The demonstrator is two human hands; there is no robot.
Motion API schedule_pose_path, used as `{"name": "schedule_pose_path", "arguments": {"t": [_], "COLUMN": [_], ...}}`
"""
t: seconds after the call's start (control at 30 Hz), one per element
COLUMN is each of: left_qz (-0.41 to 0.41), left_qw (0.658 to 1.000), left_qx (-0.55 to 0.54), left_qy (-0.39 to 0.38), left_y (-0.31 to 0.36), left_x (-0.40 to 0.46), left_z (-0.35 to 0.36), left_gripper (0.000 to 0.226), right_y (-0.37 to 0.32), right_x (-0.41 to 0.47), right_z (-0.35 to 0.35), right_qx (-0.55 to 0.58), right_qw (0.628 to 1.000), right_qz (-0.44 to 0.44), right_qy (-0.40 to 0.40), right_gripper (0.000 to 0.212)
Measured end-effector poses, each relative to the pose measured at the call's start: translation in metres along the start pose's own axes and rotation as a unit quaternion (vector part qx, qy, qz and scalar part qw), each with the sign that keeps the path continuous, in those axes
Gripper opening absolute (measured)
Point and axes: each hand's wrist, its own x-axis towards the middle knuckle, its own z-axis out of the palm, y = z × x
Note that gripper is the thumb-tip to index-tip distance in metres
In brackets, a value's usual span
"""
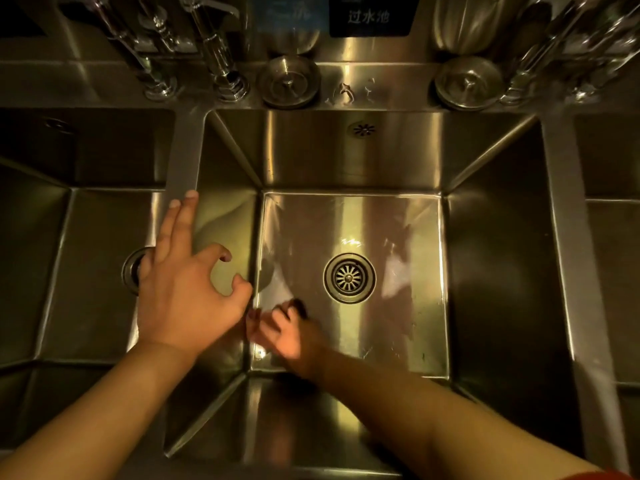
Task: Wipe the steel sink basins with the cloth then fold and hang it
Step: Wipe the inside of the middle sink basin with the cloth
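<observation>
Presently the left hand (183, 289) hovers over the divider (183, 150) between basins, fingers spread and holding nothing, probably for balance. The right hand (291, 334) reaches low into the middle basin (495, 271) near the drain (349, 278), fingers loosely curled; whether it holds anything cannot be told. No cloth is visible.

Centre basin (349, 161) — brushed steel, smooth, glossy with streaked reflections. Drain strainer (349, 278) — ribbed polished metal. At 12 o'clock, two round steel plugs (288, 81); at 11 o'clock, chromed glossy taps (221, 60).
</observation>
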Motion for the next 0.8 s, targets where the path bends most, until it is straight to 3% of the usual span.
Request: {"name": "schedule_pose_path", "arguments": {"t": [0.1,0.2,0.3,0.5,0.63,0.8], "left_qz": [0.001,0.002,0.010,0.015,0.020,0.030], "left_qw": [1.000,1.000,1.000,1.000,1.000,0.999], "left_qx": [0.001,-0.001,-0.003,-0.006,-0.011,-0.019], "left_qy": [0.001,0.003,0.005,0.013,0.017,0.027], "left_y": [0.001,0.000,-0.003,-0.003,-0.003,-0.005], "left_x": [0.000,-0.001,-0.001,-0.001,-0.002,-0.003], "left_z": [0.001,0.002,0.003,0.003,0.002,0.003], "left_gripper": [0.032,0.031,0.032,0.034,0.034,0.032], "right_y": [0.012,0.055,0.115,0.190,0.218,0.245], "right_x": [-0.021,-0.057,-0.102,-0.120,-0.080,-0.054], "right_z": [0.014,0.003,-0.003,-0.023,-0.054,-0.068], "right_qx": [0.028,0.019,0.022,0.029,0.062,0.020], "right_qw": [0.992,0.994,0.999,0.960,0.937,0.920], "right_qz": [-0.105,-0.091,-0.017,0.277,0.327,0.378], "right_qy": [-0.066,-0.061,-0.026,0.017,0.108,0.100], "right_gripper": [0.056,0.057,0.055,0.058,0.056,0.034]}}
